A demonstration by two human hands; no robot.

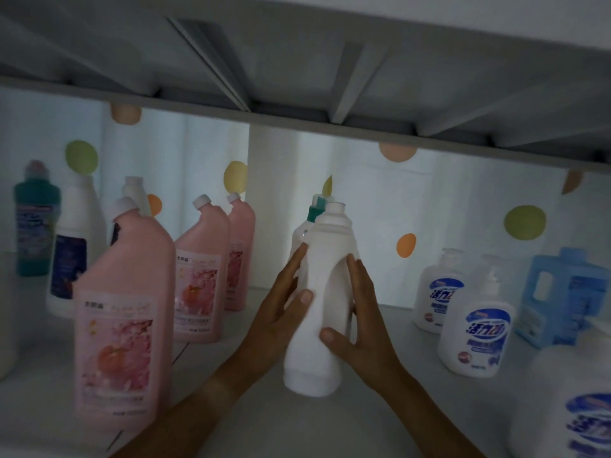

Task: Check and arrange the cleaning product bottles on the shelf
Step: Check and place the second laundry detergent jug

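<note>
Check step in hand: left hand (284, 302) and right hand (355, 320) clasp plain white waisted plastic bottle (325, 292) from both sides, fingers curled round it, base seemingly just off shelf (231, 421).

Next, likely: turn label forward, set down between pink angled-neck bottles (132, 312) left of grip and white pump bottles (476, 335) right.

Teal-capped bottle (312, 219) behind grip mostly hidden; labels blurred.

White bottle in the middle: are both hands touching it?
Touching. Head view shows the left hand and right hand wrapped around the white bottle, thumbs on its front.
</note>
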